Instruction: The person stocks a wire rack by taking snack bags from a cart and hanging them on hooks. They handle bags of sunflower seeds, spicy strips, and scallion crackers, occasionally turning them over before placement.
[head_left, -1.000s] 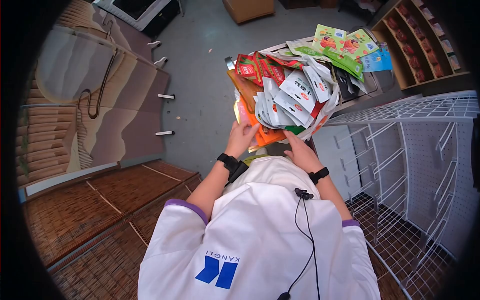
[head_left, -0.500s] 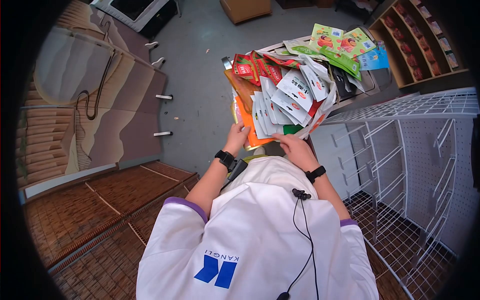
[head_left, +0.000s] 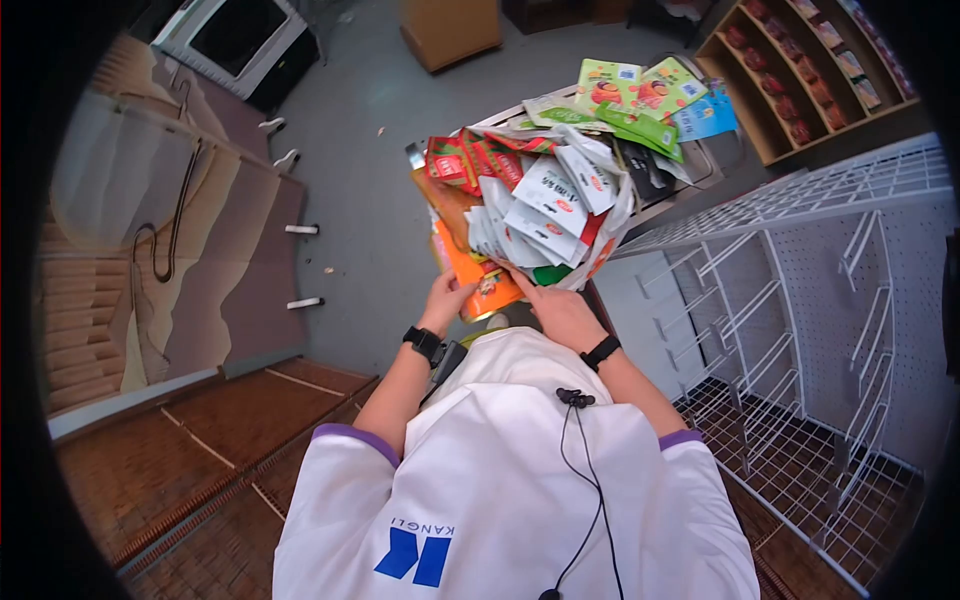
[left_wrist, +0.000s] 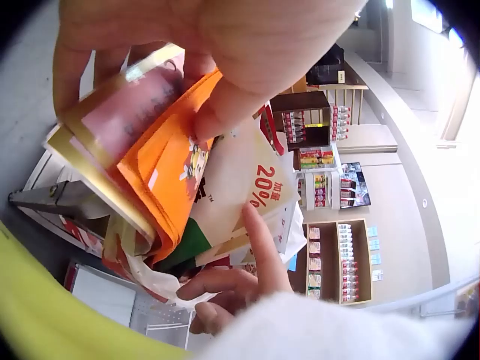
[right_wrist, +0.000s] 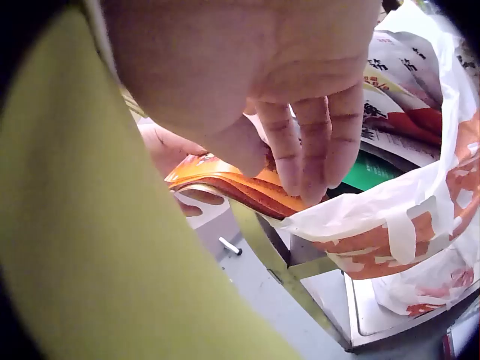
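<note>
A heap of snack packets fills a white plastic bag (head_left: pixel 600 235) on a metal cart (head_left: pixel 690 180). My left hand (head_left: pixel 446 296) grips a stack of orange packets (head_left: pixel 468 272) at the heap's near left; its fingers curl round the orange and pink packets (left_wrist: pixel 157 150) in the left wrist view. My right hand (head_left: pixel 552 306) is at the near edge of the bag. Its index finger (left_wrist: pixel 259 244) lies straight against a white packet (left_wrist: pixel 247 180). In the right wrist view its fingertips (right_wrist: pixel 307 169) touch the orange packets (right_wrist: pixel 247 187) beside the white bag (right_wrist: pixel 390 225).
White wire racks (head_left: pixel 800 290) stand to the right, with a wire floor panel (head_left: pixel 800 470). A wooden shelf (head_left: pixel 800 80) holds goods at the top right. Green packets (head_left: pixel 640 95) lie at the heap's far side. Grey floor (head_left: pixel 360 180) lies to the left.
The right hand has come up from under the stack to its near edge, beside the bag. The left hand keeps its hold on the orange packets. The head view has shifted a little.
</note>
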